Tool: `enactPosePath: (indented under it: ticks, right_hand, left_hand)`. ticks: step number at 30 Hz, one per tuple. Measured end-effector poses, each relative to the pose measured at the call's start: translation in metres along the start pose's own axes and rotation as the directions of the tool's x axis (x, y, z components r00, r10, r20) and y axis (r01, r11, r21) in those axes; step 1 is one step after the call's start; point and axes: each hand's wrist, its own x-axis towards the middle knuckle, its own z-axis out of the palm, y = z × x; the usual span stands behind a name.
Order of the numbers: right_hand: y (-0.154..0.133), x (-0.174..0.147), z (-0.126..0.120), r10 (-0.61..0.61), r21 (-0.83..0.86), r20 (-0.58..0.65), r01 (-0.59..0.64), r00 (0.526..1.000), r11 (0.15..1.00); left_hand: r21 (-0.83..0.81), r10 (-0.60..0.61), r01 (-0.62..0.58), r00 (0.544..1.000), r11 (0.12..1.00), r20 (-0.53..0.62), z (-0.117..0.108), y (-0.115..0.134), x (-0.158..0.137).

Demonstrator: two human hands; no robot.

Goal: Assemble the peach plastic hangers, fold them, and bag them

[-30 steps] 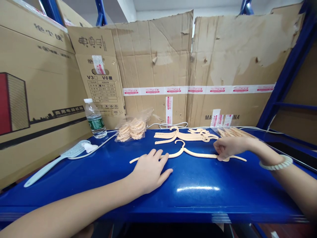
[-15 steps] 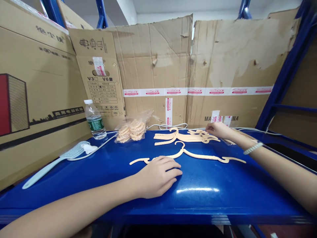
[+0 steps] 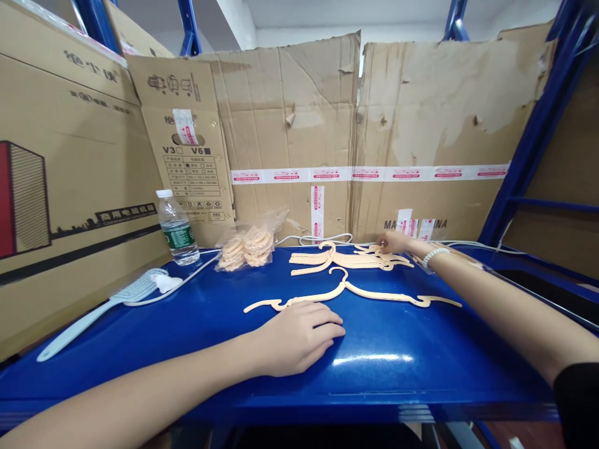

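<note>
A cream plastic clothes hanger (image 3: 384, 294) lies unfolded on the blue table, its hook pointing away from me. My left hand (image 3: 302, 340) rests palm down just in front of its left arm, fingers outstretched and holding nothing. Behind it is a stack of similar hangers (image 3: 355, 259), with folded-looking pieces at its right end. Over at those pieces, my right hand (image 3: 395, 242) reaches in with its fingers bent down and closed on a hanger; the fingertips are partly hidden.
On the left stand a water bottle (image 3: 178, 231) and a clear bag of cream pieces (image 3: 248, 247); a pale blue hairbrush (image 3: 107, 305) lies nearer. A white cable (image 3: 322, 238) runs along the back below cardboard panels (image 3: 290, 137). A dark flat object (image 3: 547, 293) lies at right.
My right hand has moved left, further in over the right end of the hanger stack. My left hand and the unfolded hanger stay in place; the view has shifted slightly.
</note>
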Motion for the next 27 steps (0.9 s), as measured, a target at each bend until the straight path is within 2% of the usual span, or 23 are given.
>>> enactPosePath:
  ticks: [16,22,27]
  right_hand:
    - [-0.001,-0.018,-0.007,0.160,0.093,-0.026,-0.157,0.987,0.983]
    - [0.000,-0.020,-0.016,0.260,0.214,0.002,-0.255,0.966,0.943]
    - [0.005,-0.026,-0.031,0.311,0.347,-0.013,-0.287,0.950,0.893]
  left_hand:
    - [0.010,0.001,-0.001,1.000,1.000,0.021,0.000,0.001,0.000]
    - [0.003,0.009,-0.009,1.000,1.000,0.008,0.001,0.000,0.000]
    - [-0.038,-0.011,0.011,1.000,0.999,0.001,-0.001,0.002,0.000]
